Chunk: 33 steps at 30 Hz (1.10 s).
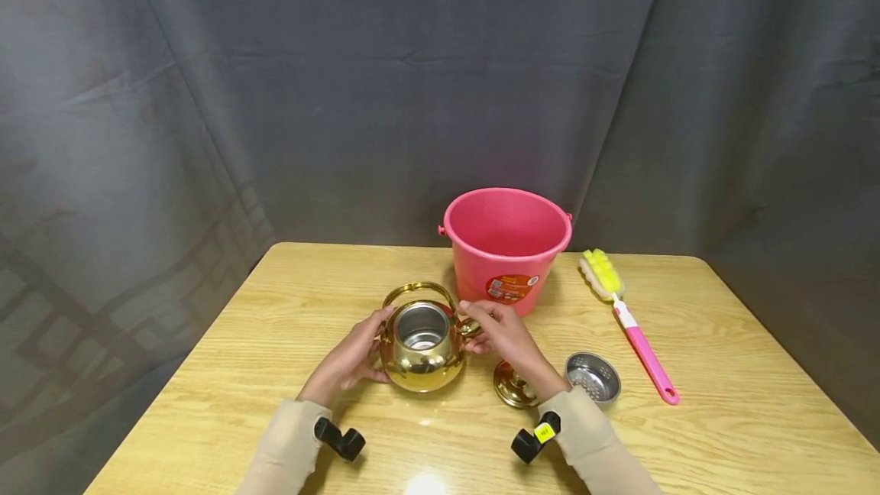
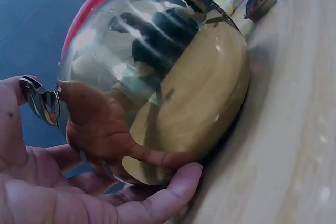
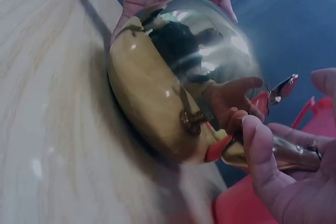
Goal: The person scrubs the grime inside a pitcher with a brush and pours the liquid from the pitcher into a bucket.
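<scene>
A shiny gold teapot (image 1: 422, 378) without its lid stands near the middle of the table, its steel inside showing and its hoop handle (image 1: 417, 286) raised. My left hand (image 1: 359, 354) grips the round body from the left, fingers spread along its lower side in the left wrist view. On the other side, my right hand (image 1: 505, 334) holds the spout (image 3: 289, 155), with fingers curled about it. Close by my right forearm lies the gold lid (image 1: 510, 388), partly hidden by that arm. A perforated steel strainer (image 1: 593, 379) sits just right of it.
A pink bucket (image 1: 510, 245) stands behind the teapot near the table's back edge. To its right lies a brush (image 1: 639, 342) with a yellow-and-white sponge head and pink handle. Grey curtain (image 1: 412, 98) hangs behind the wooden table (image 1: 275, 312).
</scene>
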Motion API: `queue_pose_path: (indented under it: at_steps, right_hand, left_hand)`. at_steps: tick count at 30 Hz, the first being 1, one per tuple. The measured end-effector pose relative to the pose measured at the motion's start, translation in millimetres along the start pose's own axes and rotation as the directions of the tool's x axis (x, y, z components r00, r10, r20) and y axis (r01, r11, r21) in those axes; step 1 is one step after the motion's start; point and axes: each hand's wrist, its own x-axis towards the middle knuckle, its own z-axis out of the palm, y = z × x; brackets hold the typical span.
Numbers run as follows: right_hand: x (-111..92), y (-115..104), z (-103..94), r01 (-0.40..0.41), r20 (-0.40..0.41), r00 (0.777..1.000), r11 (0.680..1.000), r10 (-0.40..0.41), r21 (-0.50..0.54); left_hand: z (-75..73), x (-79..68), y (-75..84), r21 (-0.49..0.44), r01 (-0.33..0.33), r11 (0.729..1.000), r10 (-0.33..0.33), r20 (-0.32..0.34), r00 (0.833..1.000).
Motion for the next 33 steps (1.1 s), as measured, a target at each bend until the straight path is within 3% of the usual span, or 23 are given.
queue_pose_path:
  at_steps: [9,13,19,26,33]
  right_hand:
    - [-13,-24,3.1,0.004,-0.082,0.997,0.994,-0.013,-0.106]
    - [-24,-41,1.0,0.032,-0.045,0.998,0.983,-0.041,-0.178]
    - [-34,-72,-10.6,0.097,0.014,0.995,0.981,-0.096,-0.169]
    - [-36,-111,-33.6,0.121,-0.009,0.992,0.962,-0.127,-0.245]
    - [-26,-151,-56.7,0.110,-0.046,0.990,0.938,-0.132,-0.328]
  left_hand:
    - [2.1,-11.2,21.4,0.004,-0.026,1.000,0.025,0.079,0.997]
    - [4.0,-23.2,37.3,0.008,-0.029,1.000,0.028,0.116,0.993]
    - [11.8,-34.3,66.2,0.049,-0.048,0.998,0.040,0.150,0.988]
    - [29.0,-28.4,106.2,0.045,-0.076,0.996,0.066,0.193,0.979]
    - [46.1,-11.4,151.8,0.063,-0.097,0.993,0.083,0.207,0.975]
